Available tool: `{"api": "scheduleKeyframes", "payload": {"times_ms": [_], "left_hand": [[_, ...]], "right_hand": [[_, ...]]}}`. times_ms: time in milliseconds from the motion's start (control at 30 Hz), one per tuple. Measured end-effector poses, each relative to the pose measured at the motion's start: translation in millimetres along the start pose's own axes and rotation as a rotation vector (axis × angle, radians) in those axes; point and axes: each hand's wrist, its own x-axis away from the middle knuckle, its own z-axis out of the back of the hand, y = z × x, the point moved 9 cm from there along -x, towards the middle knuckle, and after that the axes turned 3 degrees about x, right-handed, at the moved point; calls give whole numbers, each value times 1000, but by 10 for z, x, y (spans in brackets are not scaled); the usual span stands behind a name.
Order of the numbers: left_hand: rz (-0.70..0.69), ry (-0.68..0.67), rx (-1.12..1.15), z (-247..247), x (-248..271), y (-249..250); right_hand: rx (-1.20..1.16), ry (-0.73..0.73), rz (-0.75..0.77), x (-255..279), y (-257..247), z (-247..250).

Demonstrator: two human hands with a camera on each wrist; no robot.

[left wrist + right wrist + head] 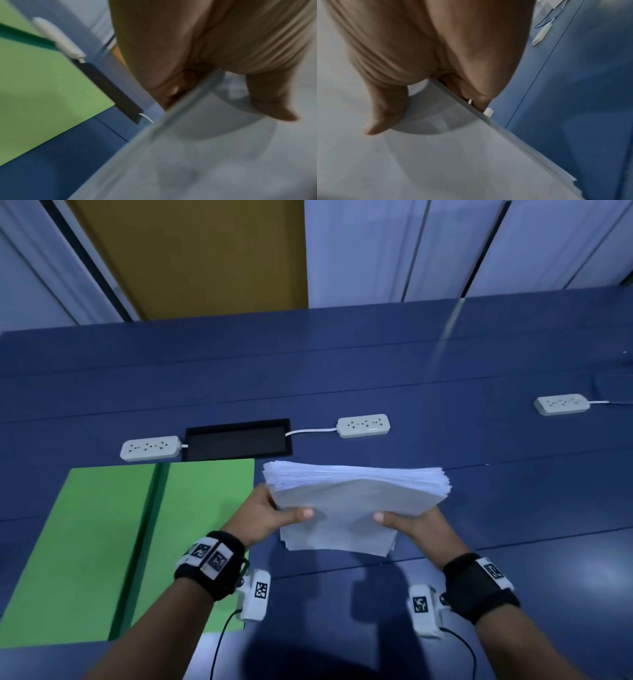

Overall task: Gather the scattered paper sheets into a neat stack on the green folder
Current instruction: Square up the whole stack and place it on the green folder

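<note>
In the head view, both hands hold a thick stack of paper sheets [356,501] just above the blue surface [513,508], to the right of the green folder [85,542] and not over it. The left hand [270,517] grips the stack's left edge with the thumb on top; the right hand [416,523] grips the right edge the same way. The stack tilts, its far edge raised and fanned, its near edge lower. The folder lies open and flat on the surface at the left. Beyond it sit a black recessed panel [238,440] and three white power strips: one [150,447] at the panel's left, one [363,426] to its right, one [561,404] well apart at far right. In the left wrist view, blurred, the left hand [197,54] pinches the paper sheets [223,162], thumb above and fingers under the edge, with the green folder [42,88] beside. In the right wrist view, the right hand [436,54] clamps the paper sheets [436,162] likewise, over the blue surface [582,108].
</note>
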Motion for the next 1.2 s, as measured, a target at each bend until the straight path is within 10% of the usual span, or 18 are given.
{"api": "scheduleKeyframes", "payload": {"times_ms": [267,467,700,900,1067,1200], "left_hand": [[-298,564,70,-136,158,664],[-628,484,138,-40,448,1379],[-60,-46,-126,249,17,239],[-43,229,-169,169,-69,115],[-279,614,-156,195,202,798],[-443,676,-131,-59,547,1382]], "right_hand": [[-37,386,226,71,-780,-196],[-143,367,486,286,-1437,-100],[70,-115,67,-61,-360,-66],[-39,88,23,-119,-207,-225],[-75,248,220,47,-867,-268],[-85,409,413,299,-1417,-304]]}}
